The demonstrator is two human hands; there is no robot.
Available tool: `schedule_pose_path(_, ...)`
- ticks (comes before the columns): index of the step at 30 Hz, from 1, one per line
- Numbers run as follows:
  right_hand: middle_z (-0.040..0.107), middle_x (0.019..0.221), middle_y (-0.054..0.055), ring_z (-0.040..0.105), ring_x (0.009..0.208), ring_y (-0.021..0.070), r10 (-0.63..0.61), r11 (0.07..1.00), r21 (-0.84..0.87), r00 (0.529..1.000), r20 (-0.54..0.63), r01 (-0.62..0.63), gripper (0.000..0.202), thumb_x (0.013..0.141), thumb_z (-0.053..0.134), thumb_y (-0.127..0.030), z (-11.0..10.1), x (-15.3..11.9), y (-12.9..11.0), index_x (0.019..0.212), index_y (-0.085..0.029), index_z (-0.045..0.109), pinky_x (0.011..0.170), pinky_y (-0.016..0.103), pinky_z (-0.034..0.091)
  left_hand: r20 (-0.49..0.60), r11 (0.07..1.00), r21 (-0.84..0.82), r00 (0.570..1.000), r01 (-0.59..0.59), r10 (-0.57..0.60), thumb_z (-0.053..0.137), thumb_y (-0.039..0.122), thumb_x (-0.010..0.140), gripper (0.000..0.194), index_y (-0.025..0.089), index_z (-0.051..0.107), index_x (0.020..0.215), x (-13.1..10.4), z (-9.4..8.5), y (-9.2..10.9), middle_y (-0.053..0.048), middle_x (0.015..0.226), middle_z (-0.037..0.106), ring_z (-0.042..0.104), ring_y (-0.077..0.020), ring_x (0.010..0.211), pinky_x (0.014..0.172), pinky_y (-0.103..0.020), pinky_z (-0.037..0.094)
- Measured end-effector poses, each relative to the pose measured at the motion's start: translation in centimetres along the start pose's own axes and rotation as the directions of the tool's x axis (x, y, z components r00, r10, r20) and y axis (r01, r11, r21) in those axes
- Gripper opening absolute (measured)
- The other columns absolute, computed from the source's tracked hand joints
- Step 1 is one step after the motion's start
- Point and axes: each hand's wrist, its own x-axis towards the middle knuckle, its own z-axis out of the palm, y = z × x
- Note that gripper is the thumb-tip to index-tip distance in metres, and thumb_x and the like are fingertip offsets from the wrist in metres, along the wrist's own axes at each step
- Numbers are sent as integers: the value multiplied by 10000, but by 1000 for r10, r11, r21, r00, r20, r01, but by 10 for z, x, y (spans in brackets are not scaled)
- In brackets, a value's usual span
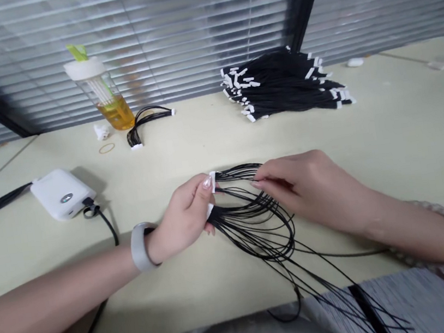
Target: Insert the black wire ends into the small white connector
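Observation:
In the middle of the head view, my left hand (189, 209) is closed on a wire harness, its thumb pressing a white connector (213, 182). A second white connector (210, 210) shows just below, partly covered by the fingers. From both connectors the thin black wires (250, 223) loop to the right, and many loose ends hang over the table's front edge. My right hand (299, 183) pinches one or more black wires between thumb and index finger, near the top of the loop. Exactly how many wires it grips is hidden.
A large pile of black harnesses (284, 83) lies at the back. Behind on the left stand a bottle (114, 107) of amber liquid and one short harness (149, 119). A white power bank (63, 193) with a black cable (109, 226) lies left. Window blinds (187, 33) rise behind.

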Motion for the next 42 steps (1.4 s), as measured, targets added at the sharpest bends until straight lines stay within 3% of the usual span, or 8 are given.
schedule_pose_path(8, 630, 644, -27, 529, 559, 82, -35, 996, 84, 999, 15, 33, 138, 842, 515, -154, -3, 2, -4, 771, -177, 632, 556, 222, 369, -12, 1000, 28, 1000, 4, -4, 350, 486, 930, 397, 149, 472, 759, 1, 0, -2, 47, 604, 442, 482, -23, 333, 284, -107, 391)
schedule_pose_path(25, 610, 625, -27, 500, 534, 73, -89, 991, 97, 996, -5, 89, 140, 846, 507, -149, -3, 0, -5, 767, -167, 621, 541, 213, 347, 0, 999, 35, 1000, 15, -15, 359, 496, 925, 397, 151, 498, 787, 1, 0, -1, 54, 575, 426, 483, -37, 343, 296, -127, 404)
schedule_pose_path(33, 640, 671, 3, 538, 583, 113, 40, 997, 70, 997, 65, -44, 174, 873, 470, -205, -3, 4, -3, 775, -180, 612, 573, 248, 363, 1, 1000, 4, 1000, 26, -26, 373, 457, 930, 356, 156, 497, 786, -1, 1, 1, 37, 626, 461, 475, -33, 351, 287, -124, 417)
schedule_pose_path(42, 627, 700, 35, 558, 636, 150, 109, 994, 1, 986, 130, -110, 248, 923, 364, -281, 0, 4, -4, 825, -167, 562, 607, 275, 361, 10, 999, 33, 1000, 13, -14, 369, 467, 927, 375, 156, 486, 753, -1, 0, 1, 37, 604, 443, 471, -43, 363, 295, -139, 431)
